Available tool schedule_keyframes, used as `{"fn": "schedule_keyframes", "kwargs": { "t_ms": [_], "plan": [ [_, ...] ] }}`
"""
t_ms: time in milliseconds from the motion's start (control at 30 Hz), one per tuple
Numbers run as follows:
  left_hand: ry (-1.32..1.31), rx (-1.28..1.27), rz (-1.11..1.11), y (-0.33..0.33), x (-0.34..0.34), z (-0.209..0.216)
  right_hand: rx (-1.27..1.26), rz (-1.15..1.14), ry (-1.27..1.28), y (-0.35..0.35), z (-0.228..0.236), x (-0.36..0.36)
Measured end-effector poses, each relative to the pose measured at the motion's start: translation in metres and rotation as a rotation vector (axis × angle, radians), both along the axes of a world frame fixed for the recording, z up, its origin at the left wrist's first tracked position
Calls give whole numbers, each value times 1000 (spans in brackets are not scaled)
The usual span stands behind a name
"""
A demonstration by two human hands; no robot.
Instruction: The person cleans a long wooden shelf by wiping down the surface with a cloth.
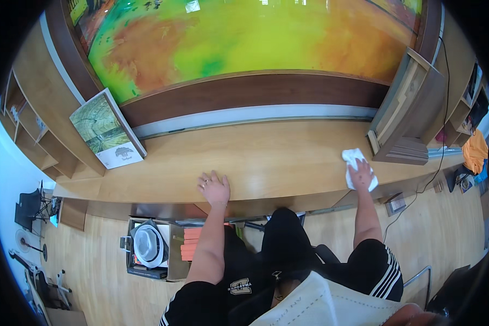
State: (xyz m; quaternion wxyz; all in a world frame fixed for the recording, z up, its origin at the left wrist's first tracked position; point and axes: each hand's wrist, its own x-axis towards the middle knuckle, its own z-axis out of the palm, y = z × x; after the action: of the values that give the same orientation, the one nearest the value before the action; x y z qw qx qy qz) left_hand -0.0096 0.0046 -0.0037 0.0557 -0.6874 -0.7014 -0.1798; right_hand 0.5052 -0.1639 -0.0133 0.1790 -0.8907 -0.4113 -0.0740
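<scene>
My left hand (214, 190) rests palm down near the front edge of the long wooden countertop (255, 155), with its fingers spread and a ring on one of them. Farther right, my right hand (361, 175) holds a white cloth (351, 155) against the same surface. The cloth is crumpled, and its ends show beyond my fingers and beside my palm. Part of it is hidden under the hand.
A book or box with a tree picture (107, 127) leans at the countertop's left. At the right stands a wooden frame piece (407, 108) beside a hanging black cable (445, 108). Behind is a large colourful panel (244, 43). An open box (174, 244) sits below on the floor.
</scene>
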Motion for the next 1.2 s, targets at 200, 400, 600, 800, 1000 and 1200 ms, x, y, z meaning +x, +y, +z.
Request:
{"fn": "schedule_keyframes", "kwargs": {
  "t_ms": [200, 400, 600, 800, 1000, 1200],
  "plan": [
    [36, 74, 16, -1, 1, -4, -60, -203, 20, 3, 9, -1],
    [48, 42, 22, 2, 3, -1, -75, -214, 23, 10, 7, -21],
    [20, -47, 45, 2, 1, 8, -97, 16, 36, 53, 6, -111],
    [26, -14, 25, -2, 6, 5, -105, 406, 34, 93, 13, -253],
    [-21, -27, 1, -4, 2, 7, -55, 860, 75, 77, 20, -344],
    [3, 38, -9, -1, -3, 0, -43, 803, 104, 82, 27, -275]
  ]
}}
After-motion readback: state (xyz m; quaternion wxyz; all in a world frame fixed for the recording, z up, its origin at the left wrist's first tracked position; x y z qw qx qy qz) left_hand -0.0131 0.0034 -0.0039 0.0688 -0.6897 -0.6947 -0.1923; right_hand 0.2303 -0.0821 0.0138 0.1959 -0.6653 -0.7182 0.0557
